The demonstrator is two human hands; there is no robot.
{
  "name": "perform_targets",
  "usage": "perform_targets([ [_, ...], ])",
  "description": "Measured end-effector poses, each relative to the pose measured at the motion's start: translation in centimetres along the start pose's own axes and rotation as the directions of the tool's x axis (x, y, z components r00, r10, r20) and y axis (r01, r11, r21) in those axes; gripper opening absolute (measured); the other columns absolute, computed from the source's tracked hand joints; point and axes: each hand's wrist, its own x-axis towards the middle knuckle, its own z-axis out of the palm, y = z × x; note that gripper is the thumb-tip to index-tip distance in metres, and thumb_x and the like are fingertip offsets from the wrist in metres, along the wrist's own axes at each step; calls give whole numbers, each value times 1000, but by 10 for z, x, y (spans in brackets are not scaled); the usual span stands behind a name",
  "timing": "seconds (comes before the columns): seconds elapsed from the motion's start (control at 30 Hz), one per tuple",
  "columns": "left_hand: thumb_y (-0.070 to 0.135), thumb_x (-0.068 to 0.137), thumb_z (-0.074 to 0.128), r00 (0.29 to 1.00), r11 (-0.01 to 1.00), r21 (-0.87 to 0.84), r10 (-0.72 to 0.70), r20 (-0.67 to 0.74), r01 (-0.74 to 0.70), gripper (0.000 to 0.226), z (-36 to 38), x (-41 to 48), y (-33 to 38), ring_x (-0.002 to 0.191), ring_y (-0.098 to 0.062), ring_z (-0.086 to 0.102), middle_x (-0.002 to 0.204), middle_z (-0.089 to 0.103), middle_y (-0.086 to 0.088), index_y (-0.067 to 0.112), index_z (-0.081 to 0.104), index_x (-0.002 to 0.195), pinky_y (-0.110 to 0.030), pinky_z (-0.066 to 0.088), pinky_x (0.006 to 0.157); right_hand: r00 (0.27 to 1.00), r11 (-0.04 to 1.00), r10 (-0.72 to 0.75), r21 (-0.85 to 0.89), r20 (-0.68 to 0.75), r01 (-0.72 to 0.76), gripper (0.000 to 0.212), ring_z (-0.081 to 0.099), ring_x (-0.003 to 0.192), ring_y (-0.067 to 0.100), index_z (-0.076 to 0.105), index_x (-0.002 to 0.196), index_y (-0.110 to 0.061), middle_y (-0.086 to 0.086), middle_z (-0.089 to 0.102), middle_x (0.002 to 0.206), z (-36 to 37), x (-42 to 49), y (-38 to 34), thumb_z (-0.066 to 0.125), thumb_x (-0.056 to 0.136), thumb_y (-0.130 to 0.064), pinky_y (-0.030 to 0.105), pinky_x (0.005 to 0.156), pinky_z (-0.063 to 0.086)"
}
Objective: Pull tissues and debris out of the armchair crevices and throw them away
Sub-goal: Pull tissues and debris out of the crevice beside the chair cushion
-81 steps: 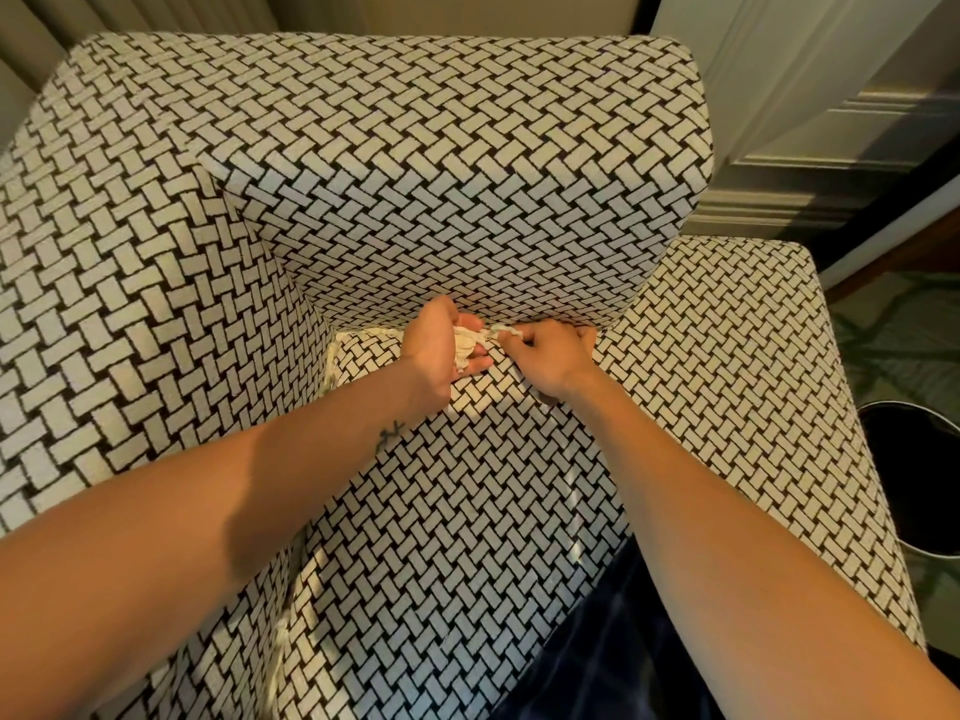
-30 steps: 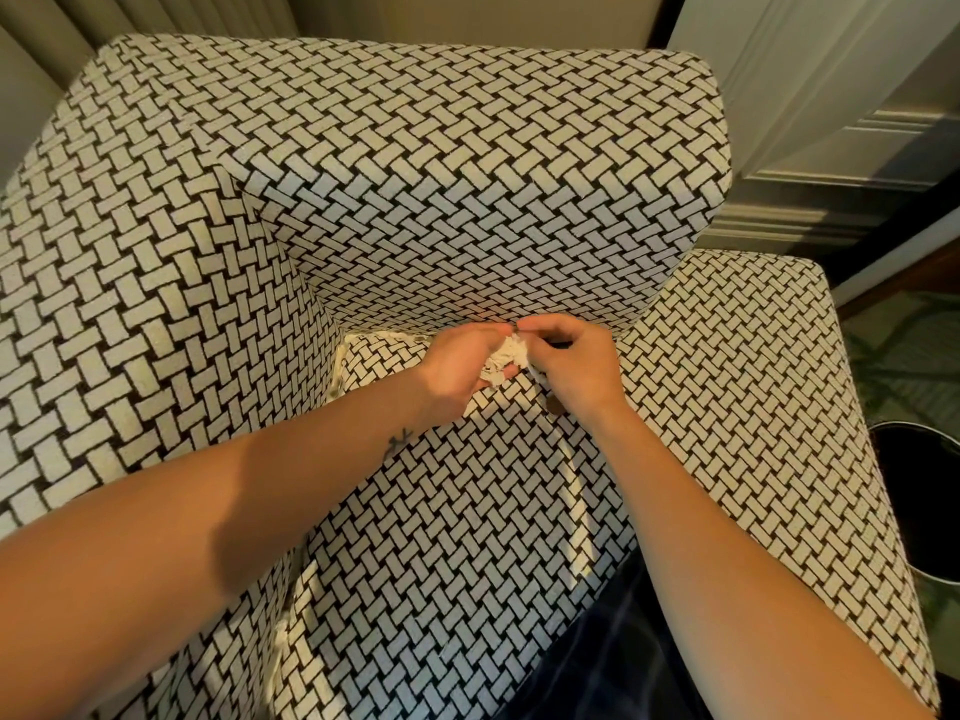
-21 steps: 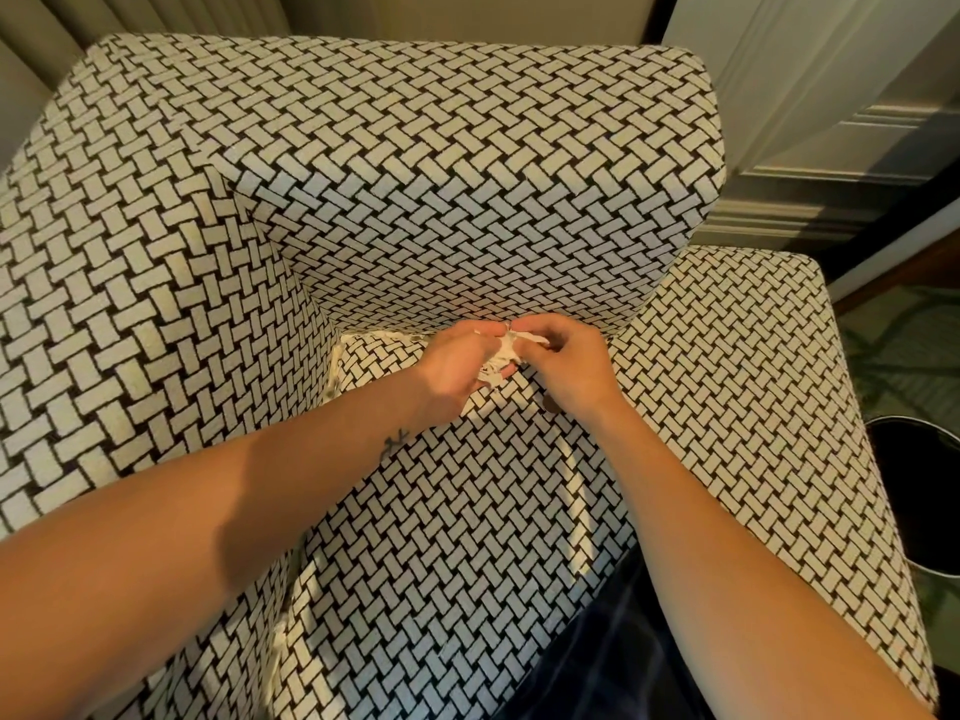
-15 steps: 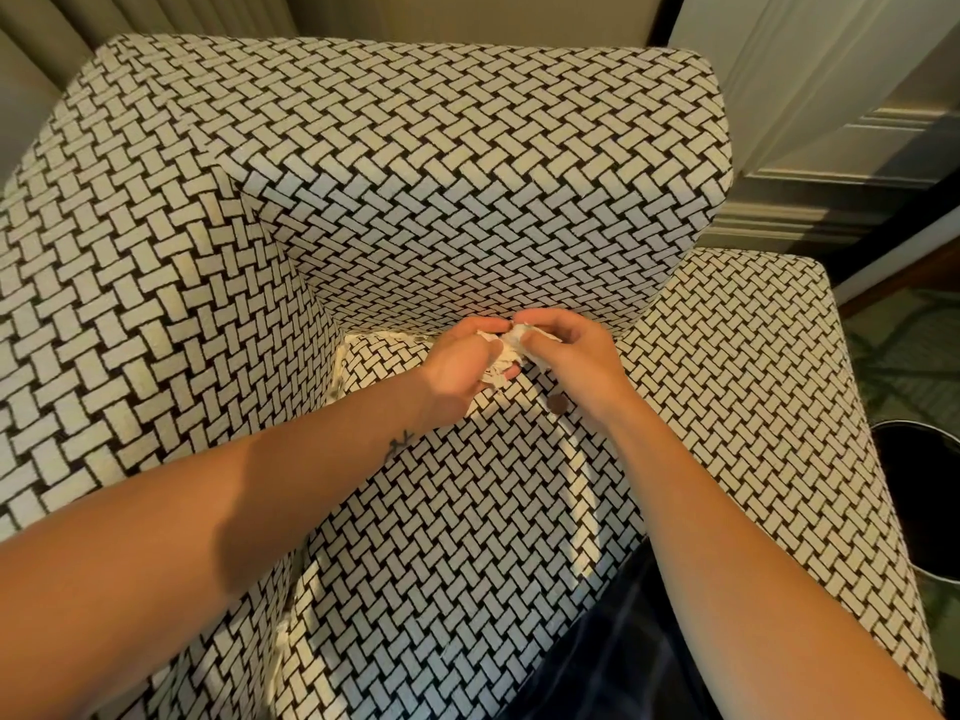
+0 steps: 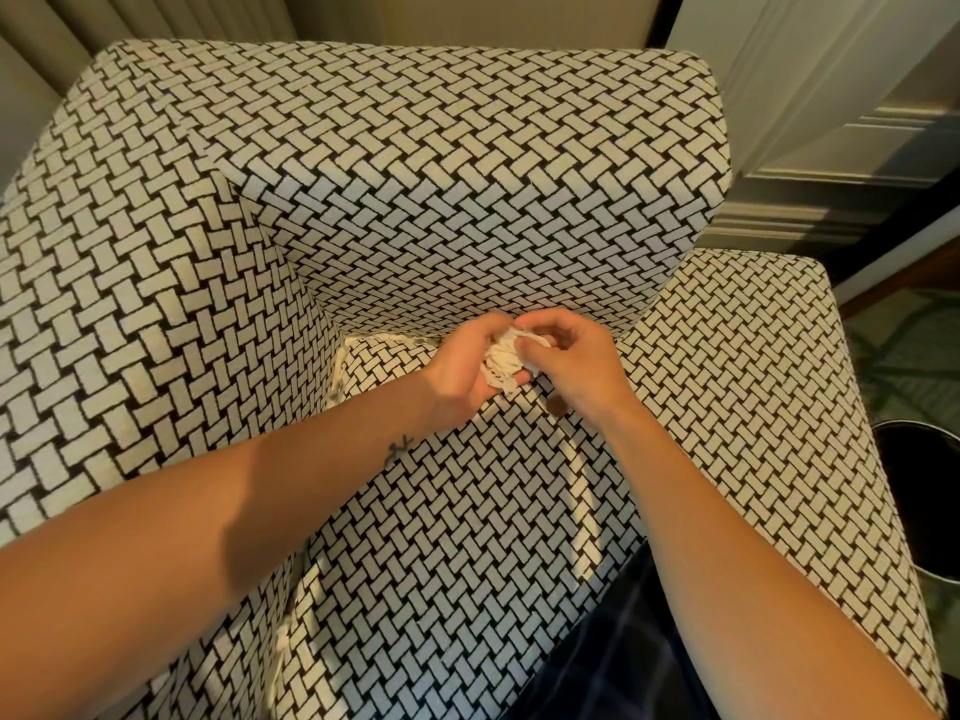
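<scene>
A black-and-white woven-pattern armchair [image 5: 447,179] fills the view. Both hands meet at the back of the seat cushion [image 5: 467,511], just in front of the crevice under the backrest. My left hand [image 5: 460,374] cups a crumpled white tissue wad [image 5: 501,361] in its curled fingers. My right hand [image 5: 576,361] pinches the top of the same wad from the right. A small brown speck [image 5: 555,406] lies on the seat below my right hand. The crevice behind the hands is hidden.
A black round bin [image 5: 930,506] with a metal rim stands on the floor right of the chair's right armrest [image 5: 769,387]. The left armrest [image 5: 130,304] rises high at the left. White panelled door [image 5: 831,96] behind the chair.
The hands have drawn slightly back from the crevice and bunched the tissue into a tighter wad between them. A brown speck showed on the seat as the right hand lifted.
</scene>
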Motion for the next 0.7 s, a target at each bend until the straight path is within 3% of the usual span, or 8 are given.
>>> perform_targets([
  [0.1,34,100,52,999,997,78,-3,-51,7,41,-4,6,-6,118,-24,66,125,71,-12,8,63,130,-42,52,103,999,999,-36,-7,-1,36,28,70,92,4,72,105,-24,-8,73,102,2,-2,-1,78,84,-5,25,80,60],
  [0.17,33,98,56,996,996,92,-8,-90,16,40,-5,7,-6,116,-26,66,128,68,-15,9,61,129,-44,52,103,999,998,-50,38,3,50,26,71,88,3,72,106,-21,-5,73,101,3,-3,-2,78,85,-7,21,76,59],
  [0.3,14,106,49,967,994,110,50,-251,-22,16,-4,9,-6,77,-21,65,107,64,-11,6,54,118,-44,59,88,995,997,-76,-17,-66,75,14,68,89,10,74,104,-26,-9,73,102,1,-2,3,63,97,-20,19,81,54],
  [0.37,11,106,45,954,990,136,80,-288,-42,16,-3,9,-7,70,-18,59,104,62,-10,8,54,119,-36,58,65,991,986,-91,-146,-97,76,20,65,68,12,74,108,-25,-9,74,100,1,2,11,57,100,-18,16,64,51],
  [0.43,7,105,41,942,985,165,96,-323,-44,21,-1,10,-7,62,-15,51,93,60,-10,9,55,121,-25,43,48,990,934,-125,-344,-61,97,23,56,52,6,72,117,-23,-7,74,101,1,7,19,56,100,-20,19,52,46],
  [0.6,13,108,38,913,975,221,103,-396,-15,28,0,10,-5,64,-13,49,95,59,-9,9,58,127,-22,40,50,991,744,-135,-661,-2,101,34,70,84,16,70,125,-26,-8,74,112,7,13,20,57,97,-42,30,77,56],
  [0.7,6,105,37,914,977,212,91,-395,-6,35,-5,11,-1,61,-14,47,83,53,-6,2,58,133,-25,40,51,991,626,-122,-772,47,113,44,63,108,21,66,131,-25,1,72,119,12,16,20,54,97,-51,34,98,46],
])
